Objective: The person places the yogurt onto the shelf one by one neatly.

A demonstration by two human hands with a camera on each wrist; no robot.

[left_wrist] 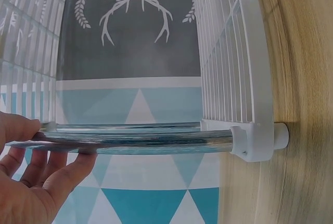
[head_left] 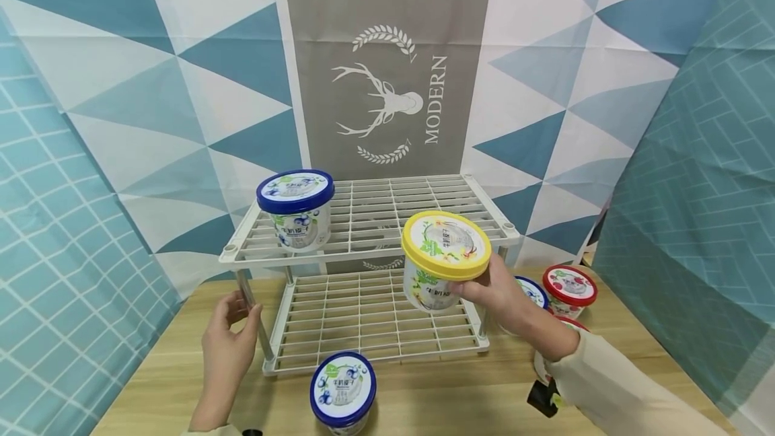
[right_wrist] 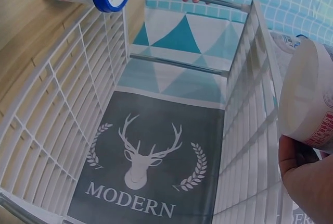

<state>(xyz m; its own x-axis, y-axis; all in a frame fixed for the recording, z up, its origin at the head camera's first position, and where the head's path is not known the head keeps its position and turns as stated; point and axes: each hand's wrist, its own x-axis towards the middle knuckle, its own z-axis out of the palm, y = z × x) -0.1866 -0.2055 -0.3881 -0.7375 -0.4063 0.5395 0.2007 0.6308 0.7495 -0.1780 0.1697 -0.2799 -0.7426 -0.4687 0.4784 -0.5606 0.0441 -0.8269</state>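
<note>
My left hand [head_left: 229, 338] grips the front left metal post [left_wrist: 156, 141] of a white two-tier wire rack [head_left: 363, 256], thumb on one side and fingers on the other. In my right hand [head_left: 501, 293] is a tub with a yellow lid [head_left: 447, 244], held from its right side. This tub is in front of the rack's right half, its lid about level with the upper shelf's front edge. A blue-lidded tub [head_left: 299, 224] stands on the upper shelf at the left. Another blue-lidded tub [head_left: 343, 389] sits on the table before the rack.
Right of the rack, a red-lidded tub [head_left: 569, 284] and a blue-lidded tub [head_left: 533, 291] stand on the wooden table [head_left: 454, 395], partly behind my right arm. Another red lid shows there. A patterned cloth [head_left: 387, 12] hangs behind the rack.
</note>
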